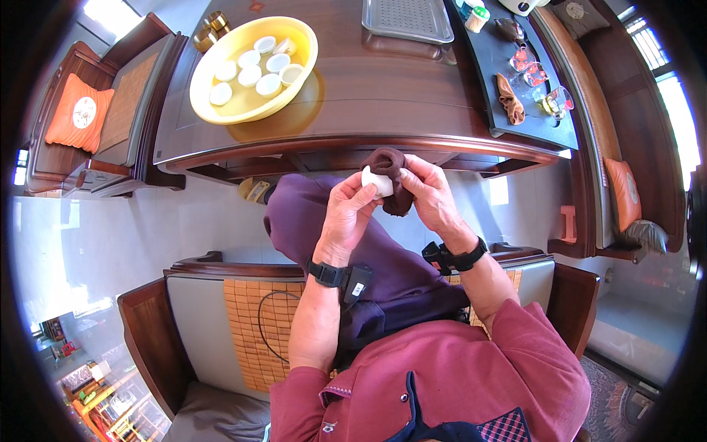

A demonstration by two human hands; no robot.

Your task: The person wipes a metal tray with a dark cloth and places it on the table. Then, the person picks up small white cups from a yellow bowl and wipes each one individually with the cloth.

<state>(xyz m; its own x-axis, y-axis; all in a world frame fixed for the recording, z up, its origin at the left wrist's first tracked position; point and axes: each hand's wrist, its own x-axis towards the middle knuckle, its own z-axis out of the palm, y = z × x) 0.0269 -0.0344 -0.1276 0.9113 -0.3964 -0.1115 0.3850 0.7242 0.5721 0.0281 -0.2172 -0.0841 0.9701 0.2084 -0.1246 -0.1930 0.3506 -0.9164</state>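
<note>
Between thumb and fingers, my left hand [353,201] grips a small white teacup [378,183], held above my lap just short of the table's front edge. A dark brown cloth [399,205] is bunched in my right hand [428,185] and presses against the cup's far right side. The cup's inside is hidden by the cloth. Ahead to the left, a yellow plastic basin [201,88] stands on the wooden table [353,94]. Several white cups [249,76] sit in the basin, which appears to hold some water.
Two brass-coloured cups [205,40] stand behind the basin. A perforated metal tray [409,19] lies at the table's back. To the right, a black tea tray [500,66] holds glass cups [557,104], a folded brown cloth [509,99] and a dark teapot [509,30].
</note>
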